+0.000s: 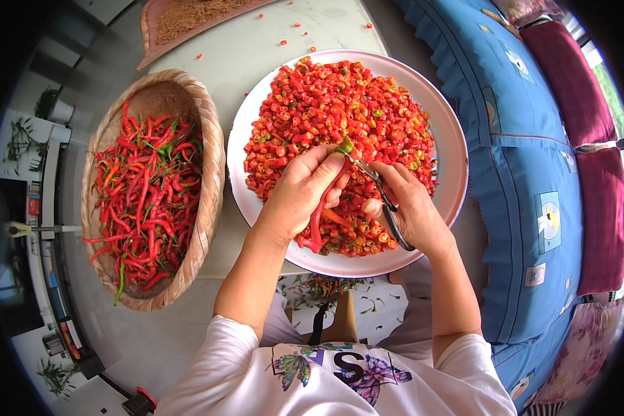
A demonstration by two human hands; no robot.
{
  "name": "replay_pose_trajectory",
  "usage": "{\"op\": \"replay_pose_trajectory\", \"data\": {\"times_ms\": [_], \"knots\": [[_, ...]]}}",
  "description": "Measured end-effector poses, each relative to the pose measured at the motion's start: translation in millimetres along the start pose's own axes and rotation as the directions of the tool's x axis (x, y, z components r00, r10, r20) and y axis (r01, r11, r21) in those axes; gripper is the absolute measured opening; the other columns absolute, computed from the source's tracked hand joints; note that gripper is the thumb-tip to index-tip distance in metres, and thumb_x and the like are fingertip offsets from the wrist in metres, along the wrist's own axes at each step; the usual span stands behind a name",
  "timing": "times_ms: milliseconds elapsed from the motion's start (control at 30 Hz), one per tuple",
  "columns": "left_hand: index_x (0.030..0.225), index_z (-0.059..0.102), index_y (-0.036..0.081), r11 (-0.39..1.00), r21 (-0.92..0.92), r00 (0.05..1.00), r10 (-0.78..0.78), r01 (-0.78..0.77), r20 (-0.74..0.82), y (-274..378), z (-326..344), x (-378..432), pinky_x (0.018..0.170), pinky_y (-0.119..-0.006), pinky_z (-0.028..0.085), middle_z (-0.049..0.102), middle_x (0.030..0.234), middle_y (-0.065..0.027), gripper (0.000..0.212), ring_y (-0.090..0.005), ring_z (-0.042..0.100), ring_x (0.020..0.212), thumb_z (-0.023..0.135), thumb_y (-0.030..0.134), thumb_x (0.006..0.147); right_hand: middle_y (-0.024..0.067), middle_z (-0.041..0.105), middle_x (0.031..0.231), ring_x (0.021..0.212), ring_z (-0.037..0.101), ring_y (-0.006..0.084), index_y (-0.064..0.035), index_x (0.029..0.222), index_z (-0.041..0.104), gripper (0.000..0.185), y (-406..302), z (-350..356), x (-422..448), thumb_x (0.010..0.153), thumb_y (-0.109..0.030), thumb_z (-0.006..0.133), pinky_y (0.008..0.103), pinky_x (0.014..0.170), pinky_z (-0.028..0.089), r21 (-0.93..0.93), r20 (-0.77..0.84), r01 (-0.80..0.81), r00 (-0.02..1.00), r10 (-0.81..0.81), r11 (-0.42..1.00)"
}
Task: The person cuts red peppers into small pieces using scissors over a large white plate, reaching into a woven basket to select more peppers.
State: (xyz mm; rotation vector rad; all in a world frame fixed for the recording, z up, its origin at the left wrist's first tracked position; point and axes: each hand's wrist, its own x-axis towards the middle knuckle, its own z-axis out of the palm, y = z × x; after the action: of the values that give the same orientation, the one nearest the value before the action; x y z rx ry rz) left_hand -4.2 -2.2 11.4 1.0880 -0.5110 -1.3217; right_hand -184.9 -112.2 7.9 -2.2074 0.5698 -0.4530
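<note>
My left hand [308,188] grips several long red chili peppers [317,223], their tips hanging below the palm. A green chili stem end [346,145] sticks up past my left thumb. My right hand [408,200] holds a pair of scissors [387,200] with dark handles. Its blades reach to the chilies just below the green end; I cannot tell how far apart they are. Both hands are above a white enamel basin [450,171] with a dark blue rim. Chopped red and orange chili pieces [338,104] are heaped in the basin.
Left of the basin, a woven basket [213,135] holds whole red chilies [145,192]. Chili bits dot the pale table [223,73]; a tray [151,31] of brown grains sits at its far end. Stems lie around a bin [346,314] between the knees. A blue-covered sofa [530,223] flanks the right.
</note>
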Motion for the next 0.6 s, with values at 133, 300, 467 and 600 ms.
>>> {"op": "replay_pose_trajectory", "data": {"times_ms": [133,300,467,600], "knots": [[0.111,0.057,0.008,0.999,0.027,1.000,-0.017,0.017,0.006,-3,-3,2,0.055,-0.020,0.039,0.053,0.079,0.0012,0.018,-0.0056,0.047,0.063,0.051,0.024,0.106,0.0243,0.061,0.079,0.078,0.065,0.0413,0.0014,0.117,0.062,0.059,-13,-3,-2,0.089,-0.050,0.069,0.0468,0.071,0.050,0.019,0.084,-0.174,0.982,0.172,0.985],[0.106,0.060,0.009,0.999,0.000,0.998,-0.050,0.050,-0.038,-7,-3,4,0.054,-0.019,0.039,0.055,0.078,0.0028,0.016,-0.0042,0.047,0.062,0.052,0.023,0.105,0.0233,0.061,0.075,0.075,0.065,0.0404,0.0007,0.117,0.062,0.060,-3,0,-1,0.087,-0.050,0.070,0.0466,0.069,0.050,0.006,0.041,-0.159,0.987,0.159,0.987],[0.115,0.056,0.006,1.000,-0.019,1.000,0.013,-0.013,-0.001,0,-5,3,0.059,-0.021,0.040,0.053,0.083,-0.0009,0.020,-0.0074,0.046,0.067,0.050,0.023,0.106,0.0250,0.058,0.103,0.095,0.063,0.0426,-0.0007,0.130,0.055,0.074,3,-8,-2,0.086,-0.059,0.067,0.0482,0.080,0.050,-0.044,0.051,-0.079,0.995,0.081,0.996],[0.116,0.055,0.006,0.999,0.046,1.000,0.027,-0.027,0.005,-5,-3,2,0.060,-0.021,0.040,0.053,0.083,-0.0007,0.020,-0.0071,0.046,0.067,0.049,0.023,0.107,0.0254,0.058,0.103,0.095,0.063,0.0428,-0.0006,0.129,0.056,0.073,0,-2,-2,0.087,-0.058,0.066,0.0486,0.080,0.050,-0.073,0.041,-0.056,0.997,0.060,0.996]]}}
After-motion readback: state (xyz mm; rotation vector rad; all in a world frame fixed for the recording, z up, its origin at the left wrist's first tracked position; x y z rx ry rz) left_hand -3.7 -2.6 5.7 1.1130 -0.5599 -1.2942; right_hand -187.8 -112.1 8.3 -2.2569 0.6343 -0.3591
